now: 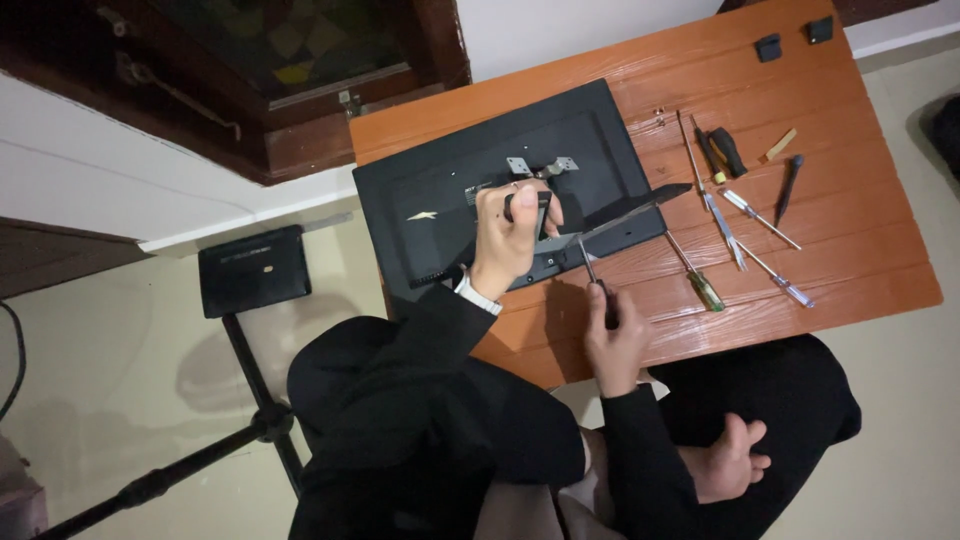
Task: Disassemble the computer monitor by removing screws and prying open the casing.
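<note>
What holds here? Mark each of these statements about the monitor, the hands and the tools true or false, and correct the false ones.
1. The monitor lies back-side up on the orange table. True.
2. The right hand holds a hammer. False: it holds a screwdriver, tip toward the monitor's lower edge.
3. The left hand grips a dark part at the middle of the monitor's back. True.
4. All spare tools lie on the floor. False: several screwdrivers lie on the table, on the right-hand side of the monitor in the picture.
5. Two small black pieces sit near the table's far corner. True.
</note>
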